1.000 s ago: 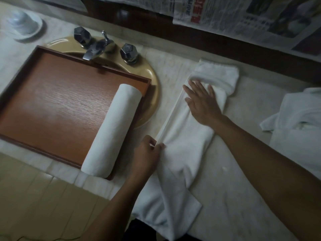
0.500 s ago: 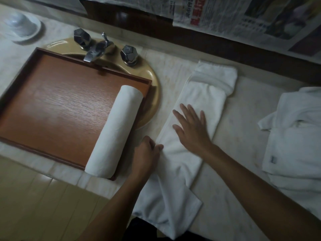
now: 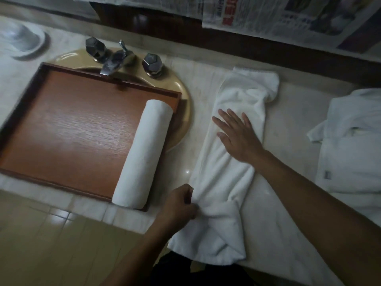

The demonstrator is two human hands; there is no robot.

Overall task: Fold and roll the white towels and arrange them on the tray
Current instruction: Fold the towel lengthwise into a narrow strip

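Long folded towel [image 3: 226, 182] lay on tabletop [image 3: 288, 124] beside tray [image 3: 61, 131]; left hand [image 3: 179, 205] pinched its near edge, right hand [image 3: 237, 137] pressed flat, fingers straight. Advice: smooth wrinkles outward, square edges before rolling tight.

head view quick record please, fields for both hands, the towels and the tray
left hand: pinches the near left edge of the long towel
right hand: flat on the long towel, fingers straight
long towel: folded strip on the counter, near end rumpled, not yet rolled
rolled towel: lies along the right side of the tray
towel pile: unrolled, on the counter at far right
tray: set over the sink, by the faucet
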